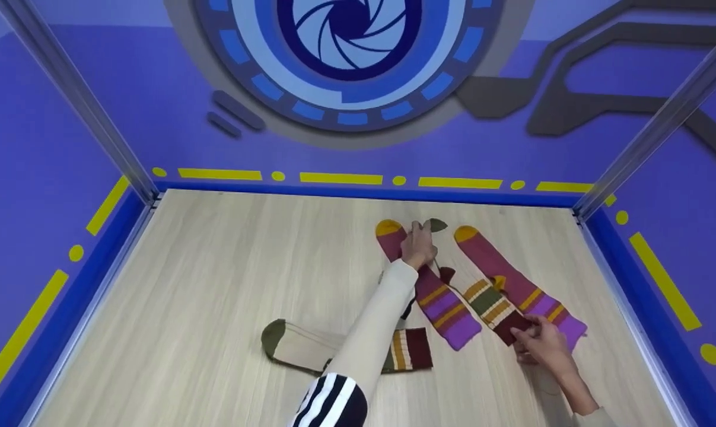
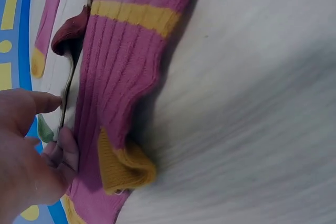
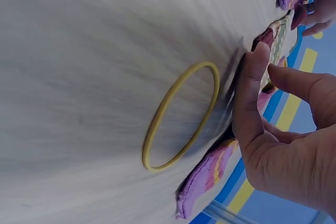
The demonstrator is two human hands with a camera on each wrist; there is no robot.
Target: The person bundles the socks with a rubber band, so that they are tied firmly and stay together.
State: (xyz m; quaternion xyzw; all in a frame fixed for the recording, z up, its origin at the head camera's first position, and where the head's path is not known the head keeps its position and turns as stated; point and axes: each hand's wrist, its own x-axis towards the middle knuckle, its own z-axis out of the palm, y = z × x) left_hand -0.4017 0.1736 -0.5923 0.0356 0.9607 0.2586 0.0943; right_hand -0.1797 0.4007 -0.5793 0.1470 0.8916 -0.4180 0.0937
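A cream sock (image 1: 460,284) with a striped, maroon-cuffed top and a green toe lies diagonally between two mauve socks. My left hand (image 1: 419,244) is at its toe end, fingers bent at the fabric's edge, seemingly pinching it. At the other end, my right hand (image 1: 544,344) pinches the maroon cuff (image 1: 512,329) between thumb and finger. The left mauve sock (image 1: 444,305) with yellow toe and heel lies partly under my left hand. Beyond my right hand stretches the other mauve sock (image 1: 500,261), its purple cuff partly covered.
A second cream sock (image 1: 304,347) lies crosswise nearer me, its middle hidden by my left forearm. A thin yellow ring (image 3: 152,140) shows beside my right hand in the right wrist view. Blue-purple walls (image 1: 132,107) border the wooden tabletop (image 1: 215,255).
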